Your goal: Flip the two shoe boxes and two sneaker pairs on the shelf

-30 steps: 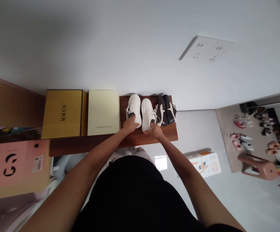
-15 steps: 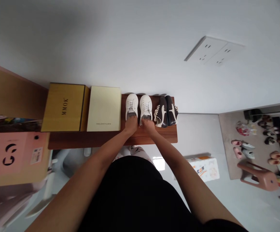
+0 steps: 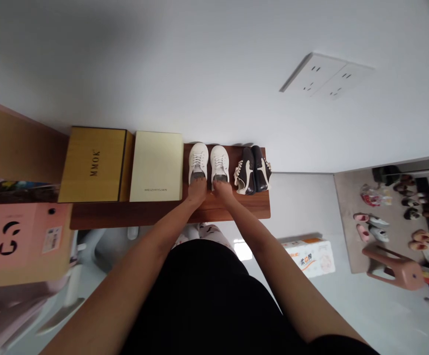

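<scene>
White sneakers (image 3: 219, 153) are sitting side by side on the wooden shelf (image 3: 236, 209) now, toes pointing at the wall (image 3: 199, 74), with the cream box (image 3: 157, 165) just beside them on one side and the dark brown sneakers (image 3: 250, 170) near on the other. What's different from a second ago: they're not tipped and skewed anymore, and the right one isn't crowding the brown pair. Both are straight and look flat, with a thin gap between them, and they seem a hair closer to the box than half a second back. So to me they read as lined up, just not let go of yet. Left hand (image 3: 197, 190) is on the heel of the left shoe, right hand (image 3: 222, 188) on the heel of the right one, and the fingers look clamped over the back edges. Can't really see the thumbs. Looks-wise they're pretty plain: rounded white toes, white laces across the top, grey insides with some darker marking I can't read. Heels are mostly covered.
</scene>
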`<state>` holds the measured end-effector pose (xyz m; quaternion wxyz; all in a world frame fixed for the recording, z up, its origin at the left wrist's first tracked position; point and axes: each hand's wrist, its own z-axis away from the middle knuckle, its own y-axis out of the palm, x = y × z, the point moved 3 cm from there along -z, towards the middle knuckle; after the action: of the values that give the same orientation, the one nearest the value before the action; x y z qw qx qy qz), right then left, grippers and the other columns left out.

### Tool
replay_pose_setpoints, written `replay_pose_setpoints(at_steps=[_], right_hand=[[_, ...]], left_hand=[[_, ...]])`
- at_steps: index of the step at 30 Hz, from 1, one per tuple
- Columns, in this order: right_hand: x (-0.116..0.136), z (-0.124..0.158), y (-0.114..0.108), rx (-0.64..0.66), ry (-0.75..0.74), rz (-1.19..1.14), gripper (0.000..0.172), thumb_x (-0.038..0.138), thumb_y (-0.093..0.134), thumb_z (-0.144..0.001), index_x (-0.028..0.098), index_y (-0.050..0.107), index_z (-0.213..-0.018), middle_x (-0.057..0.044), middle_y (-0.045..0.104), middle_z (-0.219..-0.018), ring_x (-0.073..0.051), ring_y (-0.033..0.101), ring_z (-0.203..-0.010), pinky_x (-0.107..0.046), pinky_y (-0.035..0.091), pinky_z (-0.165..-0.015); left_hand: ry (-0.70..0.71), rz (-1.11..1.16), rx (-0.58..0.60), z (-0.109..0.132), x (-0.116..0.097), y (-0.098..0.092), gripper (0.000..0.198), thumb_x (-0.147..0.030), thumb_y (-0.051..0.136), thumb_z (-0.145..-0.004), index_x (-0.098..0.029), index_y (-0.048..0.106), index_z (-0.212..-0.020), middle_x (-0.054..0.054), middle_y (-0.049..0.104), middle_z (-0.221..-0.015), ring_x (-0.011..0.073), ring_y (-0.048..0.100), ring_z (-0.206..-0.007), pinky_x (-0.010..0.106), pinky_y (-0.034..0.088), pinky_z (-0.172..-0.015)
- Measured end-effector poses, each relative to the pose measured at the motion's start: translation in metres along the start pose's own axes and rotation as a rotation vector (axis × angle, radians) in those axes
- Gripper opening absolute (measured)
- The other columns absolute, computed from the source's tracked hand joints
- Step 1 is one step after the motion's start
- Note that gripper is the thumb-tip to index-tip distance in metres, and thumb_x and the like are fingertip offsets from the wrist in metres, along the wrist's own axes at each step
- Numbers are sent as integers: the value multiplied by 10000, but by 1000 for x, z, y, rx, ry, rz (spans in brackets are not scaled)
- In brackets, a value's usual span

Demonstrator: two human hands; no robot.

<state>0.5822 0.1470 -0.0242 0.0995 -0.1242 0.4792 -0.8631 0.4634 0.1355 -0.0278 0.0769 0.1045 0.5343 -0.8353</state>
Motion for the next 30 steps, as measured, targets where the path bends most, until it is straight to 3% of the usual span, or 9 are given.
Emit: replay_pose_setpoints(at_steps=[4,7,10,14,17,20,22,25,30], right_hand=[[-3,8,1,-140,-34,-26,272,351,626,-982,138,664,-1148,-186,684,-1194,-286,619,-1103,-369,472,-935],[-22,26,-2,-279,-39,-118,331,423,540,-1023,153,660,-1172,-173,655,-1207,-290,566,-1120,-381,433,-970],[-64,48,-4,-425,45,-255,350,417,478,-1038,156,658,-1187,-170,645,-1206,-290,541,-1134,-386,406,-998],[-150,73,-1,-639,405,-402,394,395,502,-998,121,622,-1256,-204,642,-1246,-322,535,-1196,-443,407,-1037],[-206,79,12,-524,610,-504,503,416,676,-865,95,627,-1248,-209,670,-1222,-332,587,-1171,-449,457,-1005],[-232,73,27,-283,536,-688,462,375,769,-733,134,678,-1117,-115,731,-1049,-267,671,-986,-364,526,-869],[-235,70,32,-236,487,-760,401,348,768,-703,155,679,-1043,-62,735,-969,-225,677,-884,-317,531,-799],[-232,69,31,-276,485,-742,358,341,767,-696,181,652,-995,-25,724,-925,-204,656,-835,-296,518,-764],[-227,76,15,-300,367,-471,239,343,748,-763,205,616,-908,-34,706,-888,-215,621,-850,-288,459,-752]], left_hand=[[5,6,-49,3,0,-3,299,-167,429,-984,-59,574,-1222,214,656,-1180,318,632,-1155,391,506,-961],[1,18,-128,6,-4,-13,299,-226,491,-979,-77,565,-1228,212,644,-1195,335,603,-1190,417,482,-1002],[87,82,-155,10,-21,-21,265,-246,526,-969,-117,587,-1193,200,639,-1215,334,583,-1210,443,447,-1059],[281,275,-31,13,-66,-9,249,-208,523,-967,-160,606,-1197,153,659,-1221,266,604,-1205,398,454,-1073],[280,398,97,9,-105,13,369,-225,583,-949,-128,568,-1305,169,658,-1293,245,615,-1245,356,459,-1075],[145,429,237,-3,-133,35,510,-290,674,-911,-92,544,-1363,209,651,-1343,275,625,-1272,335,479,-1039],[87,405,302,-14,-146,42,538,-325,708,-890,-95,564,-1354,216,647,-1367,292,631,-1276,325,490,-1013],[55,324,301,-28,-153,43,540,-344,749,-858,-98,604,-1316,232,632,-1394,318,629,-1283,322,497,-989],[177,272,281,-34,-156,29,388,-377,671,-930,-152,642,-1245,178,729,-1227,296,695,-1169,337,531,-922]])
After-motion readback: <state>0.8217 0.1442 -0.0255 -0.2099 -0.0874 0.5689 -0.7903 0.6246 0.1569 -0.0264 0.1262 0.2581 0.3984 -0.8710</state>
